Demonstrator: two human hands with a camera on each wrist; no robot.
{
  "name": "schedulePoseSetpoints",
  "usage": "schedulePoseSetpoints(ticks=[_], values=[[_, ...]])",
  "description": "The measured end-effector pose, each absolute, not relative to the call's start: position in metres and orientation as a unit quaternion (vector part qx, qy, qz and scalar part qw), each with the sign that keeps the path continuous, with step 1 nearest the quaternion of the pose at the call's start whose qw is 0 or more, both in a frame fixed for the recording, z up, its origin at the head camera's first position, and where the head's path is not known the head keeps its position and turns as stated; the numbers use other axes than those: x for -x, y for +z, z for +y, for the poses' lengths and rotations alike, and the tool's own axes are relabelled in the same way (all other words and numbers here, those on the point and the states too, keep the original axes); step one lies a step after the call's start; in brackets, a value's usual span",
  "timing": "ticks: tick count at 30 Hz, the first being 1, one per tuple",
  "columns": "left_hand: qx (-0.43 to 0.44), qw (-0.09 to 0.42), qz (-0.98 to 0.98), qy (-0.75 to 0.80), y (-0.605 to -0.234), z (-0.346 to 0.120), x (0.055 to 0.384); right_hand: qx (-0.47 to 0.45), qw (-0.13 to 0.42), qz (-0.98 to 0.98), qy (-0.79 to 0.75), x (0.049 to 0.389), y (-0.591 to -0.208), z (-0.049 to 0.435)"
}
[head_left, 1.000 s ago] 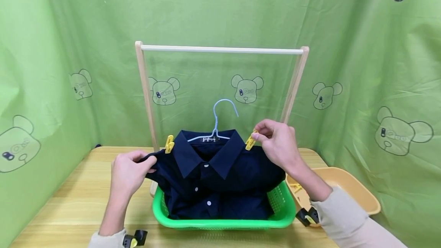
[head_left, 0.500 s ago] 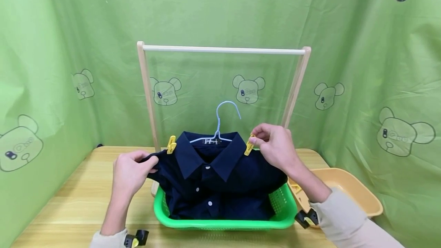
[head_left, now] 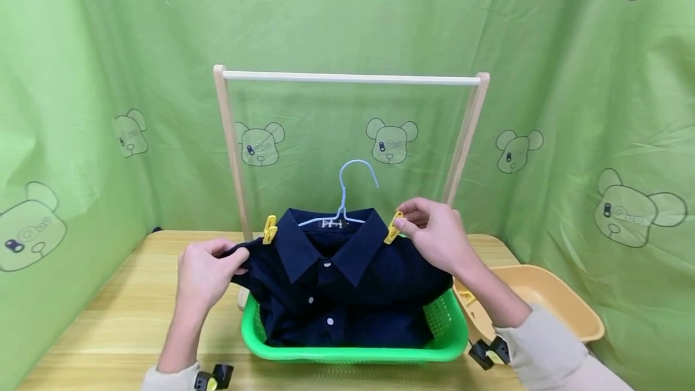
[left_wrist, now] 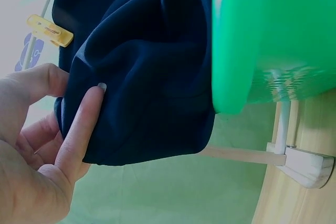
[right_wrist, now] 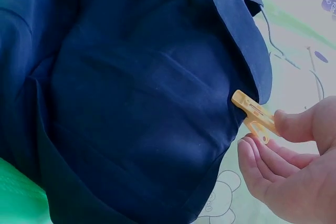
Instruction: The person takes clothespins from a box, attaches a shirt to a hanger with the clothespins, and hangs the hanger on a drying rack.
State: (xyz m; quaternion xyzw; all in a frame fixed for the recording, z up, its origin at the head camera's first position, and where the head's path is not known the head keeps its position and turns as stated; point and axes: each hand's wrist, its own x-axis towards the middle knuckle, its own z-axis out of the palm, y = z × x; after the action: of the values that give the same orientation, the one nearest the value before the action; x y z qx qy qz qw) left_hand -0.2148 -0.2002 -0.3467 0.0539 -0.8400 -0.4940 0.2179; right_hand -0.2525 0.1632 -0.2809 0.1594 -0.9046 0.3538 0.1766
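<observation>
A dark navy button-up shirt (head_left: 380,294) sits in a green basket (head_left: 355,353), its collar upright around a light blue wire hanger (head_left: 343,198). My left hand (head_left: 203,270) pinches the shirt's shoulder edge at the left, thumb in front and fingers behind. Just inward of it, one yellow clothespin (head_left: 269,230) is clipped on that shoulder. At the opposite shoulder my right hand (head_left: 440,231) holds a second yellow clothespin (right_wrist: 254,115) between thumb and fingers. That clothespin's jaws bite the shirt edge beside the collar. The hanger's arms are hidden inside the shirt.
Behind the basket stands a wooden rack with a white crossbar (head_left: 350,78). An orange tray (head_left: 564,300) holding yellow clothespins (head_left: 466,297) lies at the right, partly behind the right forearm. Green printed cloth (head_left: 347,23) encloses the wooden table (head_left: 125,312).
The right hand and its clothespin have come down slightly onto the shirt's shoulder, and its fingers have loosened a little. The left hand keeps its hold on the shirt.
</observation>
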Motion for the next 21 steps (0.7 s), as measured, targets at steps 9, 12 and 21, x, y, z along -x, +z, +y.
schedulePoseSetpoints(ticks=[9, 12, 21], values=[[-0.043, 0.218, -0.841, -0.494, -0.3494, -0.1952, 0.2182, -0.162, 0.183, -0.902, 0.355, 0.2513, -0.2806, 0.1695], [-0.045, 0.223, -0.843, -0.487, -0.3503, -0.1950, 0.2192, -0.162, 0.184, -0.902, 0.355, 0.2514, -0.2801, 0.1700], [-0.046, 0.201, -0.849, -0.487, -0.3515, -0.1948, 0.2205, -0.157, 0.179, -0.900, 0.366, 0.2525, -0.2801, 0.1710]])
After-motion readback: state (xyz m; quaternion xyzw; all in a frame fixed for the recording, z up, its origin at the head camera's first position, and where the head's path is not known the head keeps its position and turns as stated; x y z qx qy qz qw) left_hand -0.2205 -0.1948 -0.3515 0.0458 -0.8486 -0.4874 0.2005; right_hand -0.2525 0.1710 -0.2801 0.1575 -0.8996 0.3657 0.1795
